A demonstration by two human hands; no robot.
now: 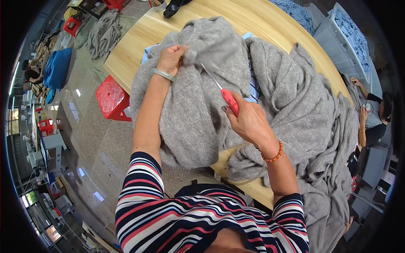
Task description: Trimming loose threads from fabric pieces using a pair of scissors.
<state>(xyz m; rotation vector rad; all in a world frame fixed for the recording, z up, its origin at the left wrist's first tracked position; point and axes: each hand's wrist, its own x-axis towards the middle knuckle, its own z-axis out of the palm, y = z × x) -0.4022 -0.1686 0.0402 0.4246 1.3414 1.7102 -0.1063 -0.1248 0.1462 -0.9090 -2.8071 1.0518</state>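
A grey knitted garment lies bunched over the table's near left part and hangs past its edge. With its fingers closed, my left hand pinches a gathered bit of that knit near the top. My right hand is wrapped round the red handle of a tool with a thin metal shaft. The shaft slants up and left toward the pinched knit. Its tip is lost against a blurred patch of fabric, so I cannot tell whether it touches.
More grey knitwear is heaped on the right of the wooden table. Beside the table's left edge stands a red plastic stool. A black object rests at the far edge. At the right, another person handles grey fabric.
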